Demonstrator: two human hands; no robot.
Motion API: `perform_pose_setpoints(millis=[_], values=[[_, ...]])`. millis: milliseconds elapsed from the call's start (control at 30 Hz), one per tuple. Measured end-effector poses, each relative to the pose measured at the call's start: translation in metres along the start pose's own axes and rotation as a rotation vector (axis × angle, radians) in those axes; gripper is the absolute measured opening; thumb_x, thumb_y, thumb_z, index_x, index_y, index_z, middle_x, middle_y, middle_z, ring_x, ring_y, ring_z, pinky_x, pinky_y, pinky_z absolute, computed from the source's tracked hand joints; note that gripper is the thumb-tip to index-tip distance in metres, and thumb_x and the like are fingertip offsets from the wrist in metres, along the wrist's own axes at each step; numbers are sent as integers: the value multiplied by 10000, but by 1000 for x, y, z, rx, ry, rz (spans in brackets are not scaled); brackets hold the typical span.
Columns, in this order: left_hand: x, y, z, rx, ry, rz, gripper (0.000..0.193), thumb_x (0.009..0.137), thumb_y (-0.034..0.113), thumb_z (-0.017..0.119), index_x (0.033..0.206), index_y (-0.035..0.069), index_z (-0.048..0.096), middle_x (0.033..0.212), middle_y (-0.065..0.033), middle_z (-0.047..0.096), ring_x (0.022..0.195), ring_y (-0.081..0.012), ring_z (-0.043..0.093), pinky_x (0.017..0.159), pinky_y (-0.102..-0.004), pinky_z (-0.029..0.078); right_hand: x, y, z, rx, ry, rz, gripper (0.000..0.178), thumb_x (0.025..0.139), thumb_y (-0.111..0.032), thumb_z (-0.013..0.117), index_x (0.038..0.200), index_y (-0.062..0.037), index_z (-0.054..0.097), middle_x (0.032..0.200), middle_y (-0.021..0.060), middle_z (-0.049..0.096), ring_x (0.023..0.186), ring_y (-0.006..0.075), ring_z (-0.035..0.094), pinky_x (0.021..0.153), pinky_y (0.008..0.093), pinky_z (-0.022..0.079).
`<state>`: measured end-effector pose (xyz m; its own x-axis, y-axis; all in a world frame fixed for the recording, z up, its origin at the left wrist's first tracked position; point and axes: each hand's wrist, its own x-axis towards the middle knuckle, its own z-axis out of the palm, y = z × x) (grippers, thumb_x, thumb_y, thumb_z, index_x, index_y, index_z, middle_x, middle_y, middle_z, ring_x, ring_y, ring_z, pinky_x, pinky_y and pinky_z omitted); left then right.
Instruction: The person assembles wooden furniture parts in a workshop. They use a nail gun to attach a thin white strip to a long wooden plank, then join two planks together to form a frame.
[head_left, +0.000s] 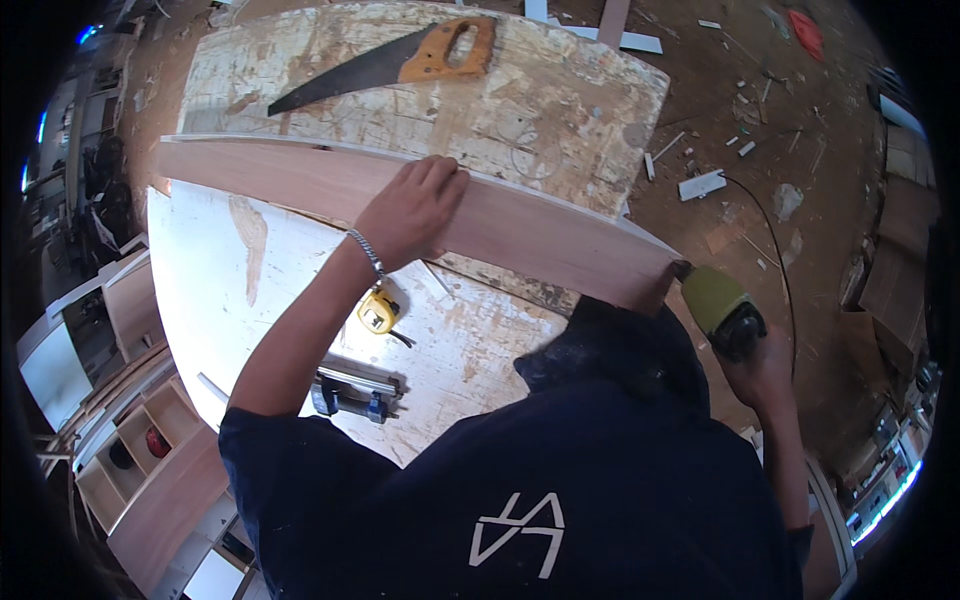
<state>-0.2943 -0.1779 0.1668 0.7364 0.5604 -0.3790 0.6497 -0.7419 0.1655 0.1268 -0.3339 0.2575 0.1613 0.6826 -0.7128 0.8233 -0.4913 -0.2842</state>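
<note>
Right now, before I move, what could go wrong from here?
The wooden board juts past the worktable edge, steadied by the left hand, so it might tip or shift. The green power tool in the right hand could slip off the board's end. The dark cord curving nearby might snag.
</note>
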Motion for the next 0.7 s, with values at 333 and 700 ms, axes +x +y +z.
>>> perform_pose_setpoints(millis=[333,700], values=[[0,0,5,59,53,17,932,570,210,902,1364,-45,485,1357,-183,493,1320,-333,474,1142,-418,392,-3,26,19,24,84,4,452,778,-329,845,1083,-23,716,964,203,729,936,405,711,777,461,547],[1,1,-6,41,16,6,944,596,242,921,1383,-32,479,1406,-175,476,1361,-340,445,1177,-422,373,-5,13,15,76,84,-19,371,762,-279,848,1022,-38,740,931,194,742,927,382,723,773,451,552]])
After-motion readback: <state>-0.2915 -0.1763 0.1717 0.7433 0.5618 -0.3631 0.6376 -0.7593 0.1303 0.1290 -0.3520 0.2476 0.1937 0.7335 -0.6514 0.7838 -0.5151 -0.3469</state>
